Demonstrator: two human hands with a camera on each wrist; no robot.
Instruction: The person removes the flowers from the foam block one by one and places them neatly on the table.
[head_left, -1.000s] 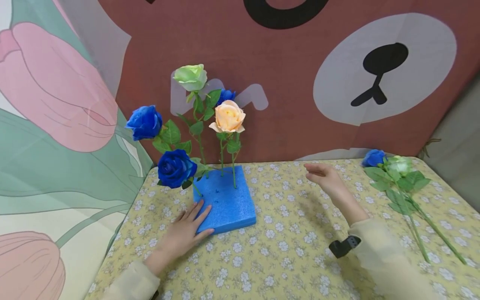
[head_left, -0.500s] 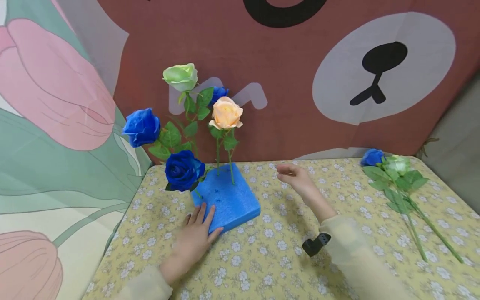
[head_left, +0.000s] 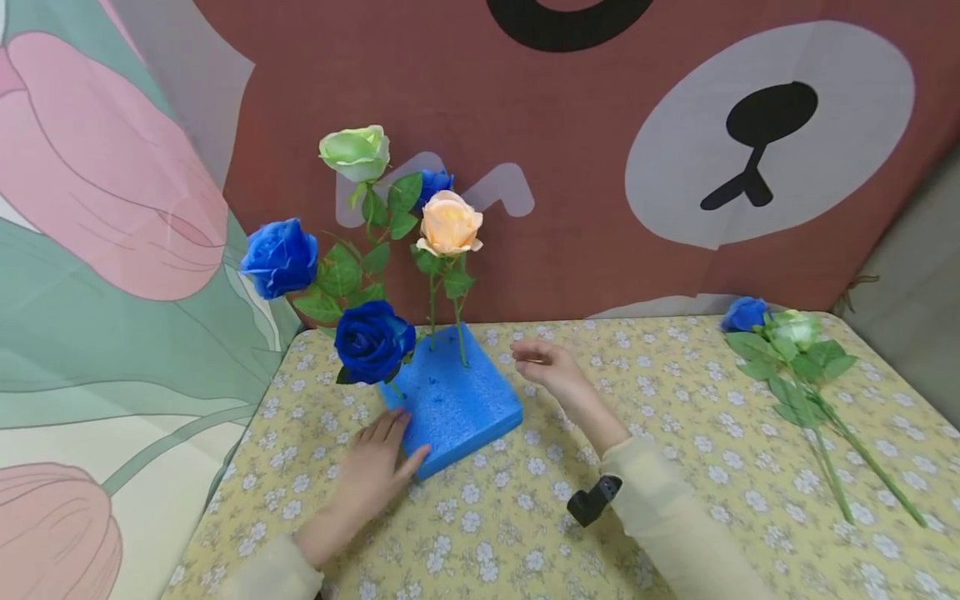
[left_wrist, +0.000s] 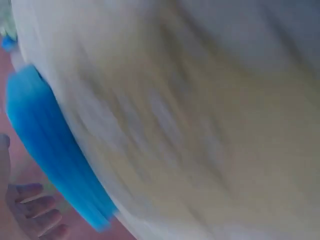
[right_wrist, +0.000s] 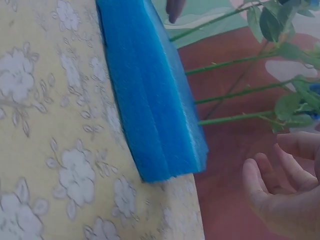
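A blue foam block (head_left: 465,408) lies on the flowered tablecloth, with several artificial roses standing in it. These include a pale green rose (head_left: 355,153), a peach rose (head_left: 450,223), and blue roses, one at the front (head_left: 373,342) leaning left. My left hand (head_left: 367,471) touches the block's left side near its front corner, fingers extended. Just off the block's right side, my right hand (head_left: 558,375) hovers with loosely bent fingers and holds nothing. The right wrist view shows that hand (right_wrist: 290,185) apart from the block (right_wrist: 155,100) and the green stems (right_wrist: 235,95).
On the right of the flowered tablecloth (head_left: 660,367) lie a loose blue rose (head_left: 745,314) and a pale green rose (head_left: 797,329), their stems pointing toward me. A brown printed backdrop (head_left: 570,167) rises behind the table, and a tulip-patterned one (head_left: 112,167) at the left.
The block has turned counterclockwise as seen from above, its right front corner moving back. Its roses shifted with it. My right hand has come left toward the block; my left hand stays at its left side.
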